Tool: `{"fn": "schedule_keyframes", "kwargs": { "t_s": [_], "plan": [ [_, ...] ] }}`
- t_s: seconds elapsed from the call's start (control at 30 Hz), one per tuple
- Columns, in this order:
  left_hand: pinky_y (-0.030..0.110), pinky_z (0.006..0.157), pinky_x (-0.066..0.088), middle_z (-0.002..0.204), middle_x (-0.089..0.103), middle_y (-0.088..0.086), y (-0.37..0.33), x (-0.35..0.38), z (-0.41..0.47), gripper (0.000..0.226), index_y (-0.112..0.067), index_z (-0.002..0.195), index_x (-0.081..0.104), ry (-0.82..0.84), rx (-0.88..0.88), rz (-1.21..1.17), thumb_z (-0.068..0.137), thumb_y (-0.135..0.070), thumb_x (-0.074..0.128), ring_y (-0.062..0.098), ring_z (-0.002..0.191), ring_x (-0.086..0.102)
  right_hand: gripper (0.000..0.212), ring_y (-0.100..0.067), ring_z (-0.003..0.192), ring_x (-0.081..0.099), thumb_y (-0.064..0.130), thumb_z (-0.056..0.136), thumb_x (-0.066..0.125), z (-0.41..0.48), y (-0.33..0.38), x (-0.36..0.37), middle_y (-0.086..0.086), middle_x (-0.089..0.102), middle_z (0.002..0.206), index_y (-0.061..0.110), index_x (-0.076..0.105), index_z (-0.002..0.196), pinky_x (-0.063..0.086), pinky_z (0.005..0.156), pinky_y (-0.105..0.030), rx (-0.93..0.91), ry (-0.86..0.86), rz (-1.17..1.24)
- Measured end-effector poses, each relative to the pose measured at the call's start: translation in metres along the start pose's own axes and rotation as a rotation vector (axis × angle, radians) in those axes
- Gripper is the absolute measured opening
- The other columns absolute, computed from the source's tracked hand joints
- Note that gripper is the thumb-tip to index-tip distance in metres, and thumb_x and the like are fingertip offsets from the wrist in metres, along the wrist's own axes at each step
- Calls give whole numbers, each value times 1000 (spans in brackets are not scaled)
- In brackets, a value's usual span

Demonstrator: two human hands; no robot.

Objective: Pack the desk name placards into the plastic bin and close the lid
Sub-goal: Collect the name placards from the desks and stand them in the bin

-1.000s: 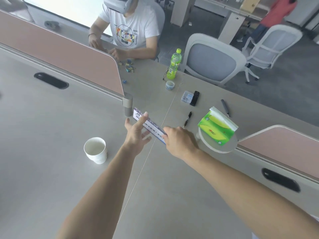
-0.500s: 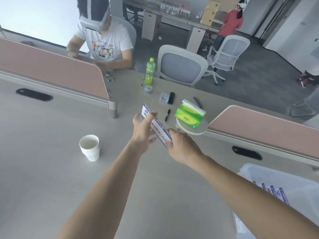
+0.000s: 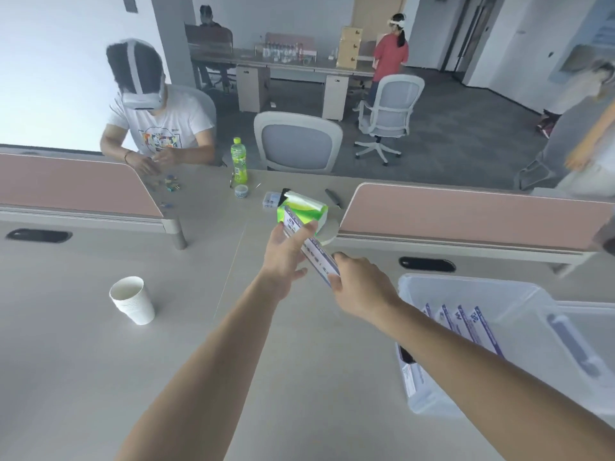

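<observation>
Placard [image 3: 311, 249], white with blue edging, is held above the tabletop [image 3: 83, 361], left hand [image 3: 286, 257] fingers pinching its far end, right hand [image 3: 361, 289] gripping its near end; plastic bin [image 3: 472, 287] sits open at right.

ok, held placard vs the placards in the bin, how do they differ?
The held placard is in the air above the desk, gripped by the left hand and right hand; the binned placards sit untouched in the plastic bin. It is single; those stand in a row. All share white faces with purple edging.
</observation>
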State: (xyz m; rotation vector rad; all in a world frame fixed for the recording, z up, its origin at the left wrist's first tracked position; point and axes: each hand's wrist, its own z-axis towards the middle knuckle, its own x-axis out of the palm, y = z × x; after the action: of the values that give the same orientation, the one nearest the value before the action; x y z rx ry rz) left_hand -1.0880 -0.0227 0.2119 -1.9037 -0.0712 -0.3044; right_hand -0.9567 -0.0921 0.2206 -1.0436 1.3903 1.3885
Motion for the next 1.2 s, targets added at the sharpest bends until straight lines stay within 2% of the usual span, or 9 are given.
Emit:
{"fn": "schedule_keyframes", "kwargs": {
  "t_s": [0.1, 0.2, 0.3, 0.4, 0.5, 0.67, 0.83, 1.07, 1.2],
  "plan": [
    [42, 87, 48, 122, 63, -6, 16, 52, -18, 70, -44, 122, 55, -15, 9, 46, 58, -55, 81, 21, 110, 62, 24, -32, 69, 52, 38, 95, 48, -29, -44, -11, -1, 50, 73, 17, 40, 86, 34, 52, -32, 24, -7, 118],
    [34, 74, 46, 90, 64, -8, 33, 102, -31, 24, -42, 84, 59, -29, 52, 116, 74, -38, 80, 15, 83, 62, 31, -26, 61, 49, 45, 94, 51, -54, -83, -23, 3, 47, 68, 20, 39, 81, 36, 52, -32, 88, -20, 241],
    [37, 83, 51, 83, 58, -15, 48, 148, -44, 30, -38, 78, 49, 0, 84, 230, 79, -35, 79, 6, 76, 58, 31, -25, 65, 50, 41, 95, 52, -72, -117, -31, 1, 48, 71, 21, 37, 77, 37, 52, -32, 158, -19, 291],
    [39, 84, 52, 86, 60, -12, 62, 186, -47, 35, -41, 77, 44, 83, 62, 330, 76, -43, 79, 13, 82, 61, 17, -30, 79, 59, 29, 100, 46, -89, -152, -35, -6, 59, 86, 13, 50, 99, 48, 63, -35, 228, -31, 299],
    [43, 88, 54, 92, 64, -8, 71, 216, -43, 37, -44, 79, 44, 202, 59, 470, 71, -53, 79, 22, 98, 66, 18, -30, 80, 57, 25, 101, 43, -103, -183, -37, -10, 60, 91, 10, 50, 108, 44, 64, -34, 290, -68, 280],
    [48, 91, 55, 98, 61, -14, 80, 261, -31, 37, -46, 91, 45, 388, 11, 500, 74, -55, 77, 22, 106, 63, 16, -22, 63, 50, 26, 101, 40, -112, -221, -48, -6, 52, 79, 16, 39, 89, 32, 49, -30, 406, -69, 249],
    [45, 84, 58, 111, 58, -13, 96, 300, -18, 96, -33, 145, 35, 450, -82, 447, 64, -64, 77, 21, 101, 66, 36, -15, 56, 51, 51, 98, 40, -111, -249, -70, -1, 52, 77, 16, 44, 90, 37, 50, -30, 546, -15, 179],
    [44, 86, 56, 97, 53, -18, 123, 354, -7, 87, -40, 144, 35, 547, -109, 462, 70, -56, 78, 14, 94, 61, 32, -20, 68, 58, 40, 102, 36, -119, -306, -78, -7, 56, 88, 11, 50, 102, 40, 53, -31, 621, 49, 145],
    [41, 84, 55, 117, 57, -6, 138, 391, -7, 93, -44, 146, 31, 539, -147, 481, 66, -57, 76, 15, 92, 60, 25, -18, 60, 54, 38, 96, 47, -122, -351, -84, -2, 54, 75, 21, 45, 79, 40, 52, -30, 564, 56, 153]
  ]
}}
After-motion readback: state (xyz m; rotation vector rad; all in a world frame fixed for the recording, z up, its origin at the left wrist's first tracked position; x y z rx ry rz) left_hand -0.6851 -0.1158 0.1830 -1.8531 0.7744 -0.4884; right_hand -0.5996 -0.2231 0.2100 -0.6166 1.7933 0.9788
